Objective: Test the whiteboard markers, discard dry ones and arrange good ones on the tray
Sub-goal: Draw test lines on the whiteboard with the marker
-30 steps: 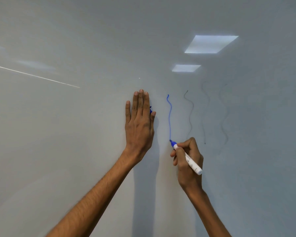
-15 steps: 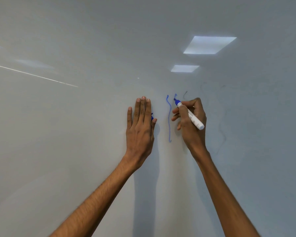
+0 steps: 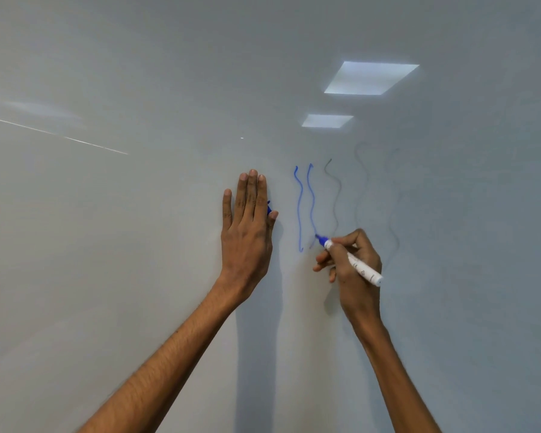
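Observation:
My right hand grips a white marker with a blue tip, and the tip touches the whiteboard at the lower end of a wavy blue line. A first blue line runs just left of it. My left hand lies flat against the board with straight fingers, and a small blue cap is pinched between its thumb and forefinger. No tray is in view.
Right of the blue strokes are a thin dark wavy line and two much fainter grey ones. Two ceiling lights reflect in the glossy board above them.
My right hand went up beside the first blue line, then drew a second wavy blue line downward to its present low position. My left hand stayed flat on the board.

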Action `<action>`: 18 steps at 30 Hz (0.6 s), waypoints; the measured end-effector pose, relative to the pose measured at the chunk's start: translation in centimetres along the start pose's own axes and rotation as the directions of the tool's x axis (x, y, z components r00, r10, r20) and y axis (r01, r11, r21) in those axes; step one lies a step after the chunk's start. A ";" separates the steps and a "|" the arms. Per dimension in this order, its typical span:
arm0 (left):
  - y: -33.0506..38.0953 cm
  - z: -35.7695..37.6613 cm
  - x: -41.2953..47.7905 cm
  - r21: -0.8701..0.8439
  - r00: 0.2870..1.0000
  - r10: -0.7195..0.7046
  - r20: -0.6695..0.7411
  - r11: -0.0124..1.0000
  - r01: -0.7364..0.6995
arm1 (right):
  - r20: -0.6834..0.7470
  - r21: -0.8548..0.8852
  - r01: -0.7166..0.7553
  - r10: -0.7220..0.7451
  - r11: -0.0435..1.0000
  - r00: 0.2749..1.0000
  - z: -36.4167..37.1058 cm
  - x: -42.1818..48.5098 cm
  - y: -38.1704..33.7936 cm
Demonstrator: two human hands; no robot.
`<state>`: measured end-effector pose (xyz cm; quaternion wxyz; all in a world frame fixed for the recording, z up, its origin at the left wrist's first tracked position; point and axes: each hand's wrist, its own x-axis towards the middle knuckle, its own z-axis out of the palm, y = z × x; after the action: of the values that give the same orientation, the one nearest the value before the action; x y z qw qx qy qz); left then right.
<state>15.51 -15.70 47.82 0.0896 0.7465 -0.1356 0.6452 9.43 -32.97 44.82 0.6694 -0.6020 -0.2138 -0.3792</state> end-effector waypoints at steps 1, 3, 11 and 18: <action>0.1 0.0 -0.1 -0.006 1.000 -0.004 0.001 1.000 0.004 | -0.023 0.026 0.043 -0.043 0.999 0.999 0.2 0.8 -0.9; 0.3 -0.2 -0.1 -0.023 1.000 -0.014 0.002 1.000 0.014 | -0.042 0.055 0.117 -0.115 0.992 0.993 0.6 2.9 -2.8; 0.2 -0.7 -0.4 -0.067 1.000 0.013 0.024 0.998 -0.011 | 0.032 -0.011 0.138 -0.137 0.990 0.990 1.5 5.9 -4.0; -0.1 -0.2 -0.5 -0.104 1.000 0.024 -0.019 0.994 -0.026 | -0.008 0.086 -0.008 0.009 0.996 1.000 -0.8 1.8 -0.4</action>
<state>15.24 -15.53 47.34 0.1214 0.7334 -0.1779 0.6448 10.05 -34.20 46.26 0.6971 -0.5721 -0.2246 -0.3692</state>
